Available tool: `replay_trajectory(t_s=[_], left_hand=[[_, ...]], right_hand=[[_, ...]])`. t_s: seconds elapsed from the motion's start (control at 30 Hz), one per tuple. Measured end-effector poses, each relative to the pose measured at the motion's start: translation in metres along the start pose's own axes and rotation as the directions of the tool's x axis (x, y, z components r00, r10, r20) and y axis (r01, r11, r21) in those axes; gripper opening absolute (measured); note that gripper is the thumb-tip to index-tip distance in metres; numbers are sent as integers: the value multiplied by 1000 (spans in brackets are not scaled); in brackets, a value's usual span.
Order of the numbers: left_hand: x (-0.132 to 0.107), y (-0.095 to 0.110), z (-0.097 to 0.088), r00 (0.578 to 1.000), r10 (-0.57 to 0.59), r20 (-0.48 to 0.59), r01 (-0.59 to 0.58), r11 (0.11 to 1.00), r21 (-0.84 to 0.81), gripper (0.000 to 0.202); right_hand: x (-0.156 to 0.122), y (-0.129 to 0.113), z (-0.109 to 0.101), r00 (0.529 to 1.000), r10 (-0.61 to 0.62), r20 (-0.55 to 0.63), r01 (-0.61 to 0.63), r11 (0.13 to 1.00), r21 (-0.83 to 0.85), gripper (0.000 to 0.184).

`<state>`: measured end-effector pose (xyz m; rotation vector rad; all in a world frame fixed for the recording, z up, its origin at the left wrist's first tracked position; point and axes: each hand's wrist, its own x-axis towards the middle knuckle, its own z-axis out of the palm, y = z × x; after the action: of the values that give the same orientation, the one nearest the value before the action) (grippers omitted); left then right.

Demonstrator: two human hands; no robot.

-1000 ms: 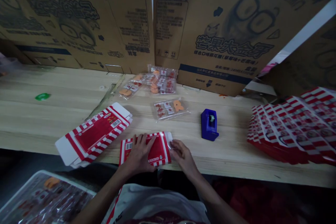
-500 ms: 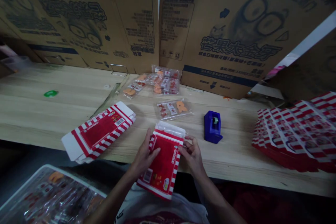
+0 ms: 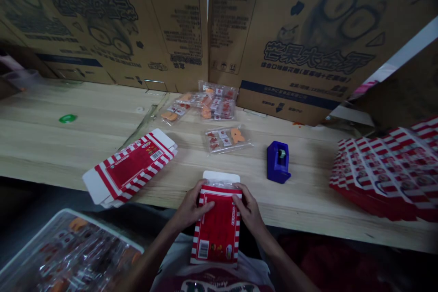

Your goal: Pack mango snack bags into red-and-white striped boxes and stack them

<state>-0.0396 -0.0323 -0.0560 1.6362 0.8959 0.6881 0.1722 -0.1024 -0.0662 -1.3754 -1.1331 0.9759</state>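
A red-and-white striped carton (image 3: 216,228) stands on end at the near edge of the wooden table (image 3: 85,132), its white top flap open and clear plastic showing inside. My left hand (image 3: 191,207) grips the carton's upper left side. My right hand (image 3: 249,210) grips its upper right side, thumb by the opening. Both hands are closed round it.
Flat striped cartons (image 3: 132,164) lie at left, a fanned stack of flat cartons (image 3: 386,173) at right. Clear sweet packets (image 3: 227,139) and more packets (image 3: 205,105) lie mid-table beside a blue tape dispenser (image 3: 278,162). Big cardboard boxes (image 3: 294,36) wall the back. A tray of packets (image 3: 65,255) sits low left.
The carton lay flat on the table, was lifted and turned on end, and now stands upright and closer to my body. Both hands shifted to its top corners.
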Motion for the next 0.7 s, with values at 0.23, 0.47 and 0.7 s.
replay_trajectory(t_s=[0.23, 0.47, 0.7], left_hand=[[10, 13, 0, 996, 82, -25, -80, 995, 67, 19], [18, 14, 4, 984, -18, -179, -8, 990, -144, 26], [18, 15, 1, 982, -95, -166, 29, 931, -363, 35]], right_hand=[[1, -11, -5, 996, -79, 35, 79, 997, -15, 19], [8, -17, 7, 984, 32, -176, 0, 984, 179, 23], [18, -20, 1, 977, 210, 39, -211, 920, 329, 22]])
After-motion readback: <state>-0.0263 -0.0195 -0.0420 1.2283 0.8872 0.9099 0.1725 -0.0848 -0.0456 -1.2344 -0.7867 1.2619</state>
